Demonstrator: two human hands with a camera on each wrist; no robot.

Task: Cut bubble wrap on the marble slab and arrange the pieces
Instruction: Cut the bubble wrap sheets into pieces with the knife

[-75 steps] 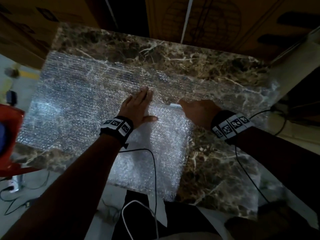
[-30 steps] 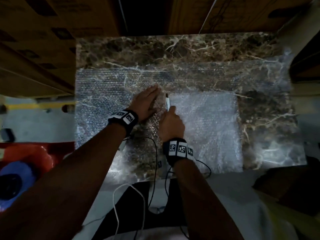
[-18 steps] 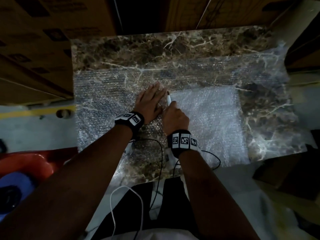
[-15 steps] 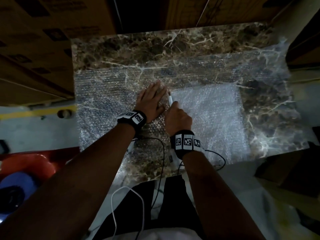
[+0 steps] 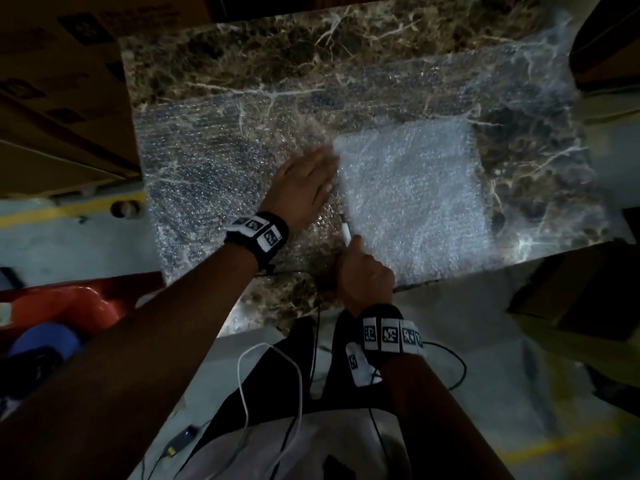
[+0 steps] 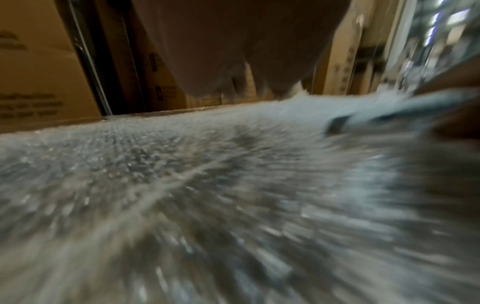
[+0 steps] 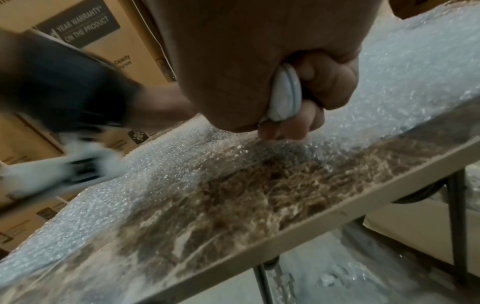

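The right hand [image 5: 365, 277] is fisted round a white cutter [image 5: 345, 231], fingers curled tight on its handle in the right wrist view. The left hand [image 5: 304, 187] lies flat with straight fingers, pressing on the clear sheet [image 5: 207, 174] of bubble wrap, holding nothing.

That sheet covers most of the slab [image 5: 311, 53], running across its width and leaving the far strip and part of the near edge bare. A whiter, thicker-looking rectangle of wrap, the stack [image 5: 412, 195], sits on the right half of the slab, reaching its near edge. The cutter lies along the stack's left edge, near the slab's near edge, its long axis running near-to-far and its tip pointing away from the person. Whether the blade touches the wrap cannot be told.

Risks, as I judge them: the left hand sits just beside the cutter's line on the far side, so a forward slip could reach the fingers. The sheet is light and slick on polished stone; if the pressing hand eases, it may bunch and the cut wander. The blade could also snag the stack's edge or score the slab.
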